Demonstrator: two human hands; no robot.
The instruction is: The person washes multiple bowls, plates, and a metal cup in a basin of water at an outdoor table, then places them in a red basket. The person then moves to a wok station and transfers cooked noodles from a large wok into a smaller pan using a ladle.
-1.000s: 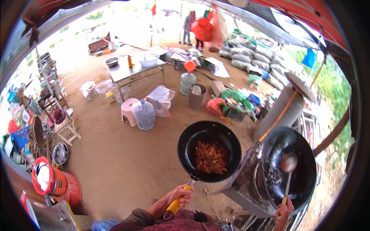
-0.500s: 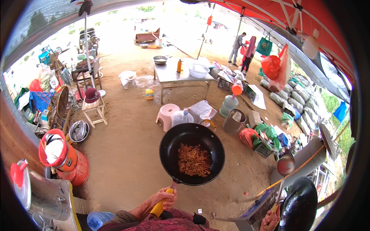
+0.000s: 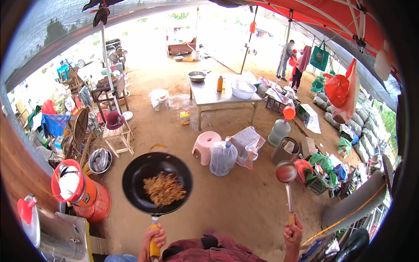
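My left hand [image 3: 158, 239] is wrapped round the yellow handle of a black frying pan [image 3: 135, 179], held out in front of me above the dirt ground. Browned, shredded food [image 3: 165, 188] lies in the pan, heaped toward its right side. On the right, my right hand [image 3: 293, 230] grips the wooden handle of a ladle [image 3: 286, 172], raised upright with its metal bowl at the top. Pan and ladle are well apart.
A metal table [image 3: 211, 94] with a basin stands ahead. Nearer are a pink stool [image 3: 206, 146] and a bagged water jug [image 3: 223, 158]. Left stand a red-orange bucket stack [image 3: 83, 192] and a steel pot [image 3: 61, 236]. A black wok [image 3: 354, 246] sits lower right. Two people stand far right.
The pan has swung left with the food still in it. My right hand has lifted the ladle away from beside the black wok, inward to the left. My view has turned leftward.
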